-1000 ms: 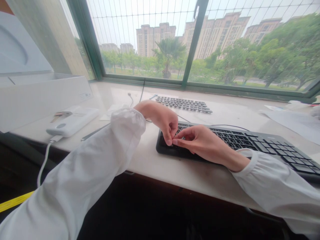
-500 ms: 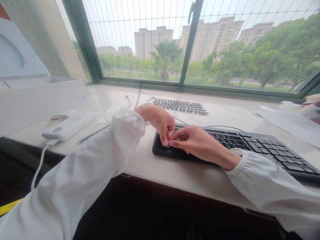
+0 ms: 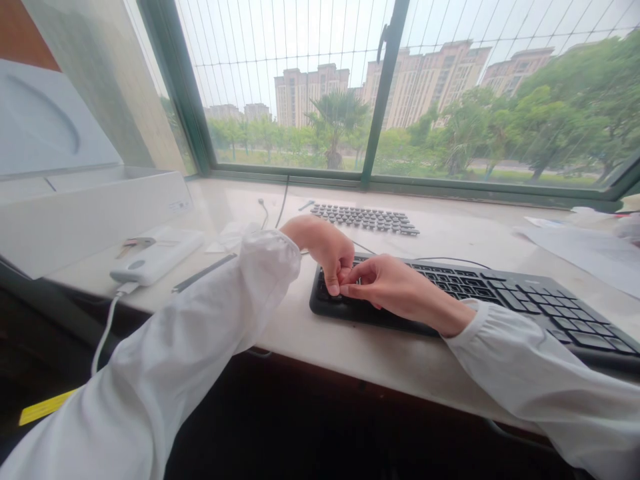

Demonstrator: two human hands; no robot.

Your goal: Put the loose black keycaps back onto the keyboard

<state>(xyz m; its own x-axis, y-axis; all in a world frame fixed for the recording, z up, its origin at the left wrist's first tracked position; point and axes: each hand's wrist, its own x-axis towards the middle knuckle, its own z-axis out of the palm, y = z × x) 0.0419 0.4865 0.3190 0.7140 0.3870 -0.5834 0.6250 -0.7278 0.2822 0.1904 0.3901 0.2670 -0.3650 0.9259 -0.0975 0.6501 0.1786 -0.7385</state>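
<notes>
A black keyboard (image 3: pixel 450 287) lies on the white sill, many of its key positions bare of caps. Over its left end, my left hand (image 3: pixel 329 252) is bent down with its fingers curled and the thumb pressed low near the bottom-left corner. From the right, my right hand (image 3: pixel 390 285) meets it, thumb and forefinger pinched together. The fingertips of both hands touch or nearly touch. Whatever sits between them is too small and covered to make out. Beyond the hands, loose keycaps (image 3: pixel 365 219) lie in rows on the sill.
At left, a white box (image 3: pixel 100 220) stands behind a white power bank (image 3: pixel 155 257) with a cable and keys (image 3: pixel 136 245) on it. A dark thin rod (image 3: pixel 204 272) lies near the left sleeve. Papers (image 3: pixel 585 250) rest at right. The window (image 3: pixel 367 133) borders the far side.
The view has shifted slightly, so everything sits a little lower and further right. Both hands keep nearly the same pinched pose over the keyboard's left end.
</notes>
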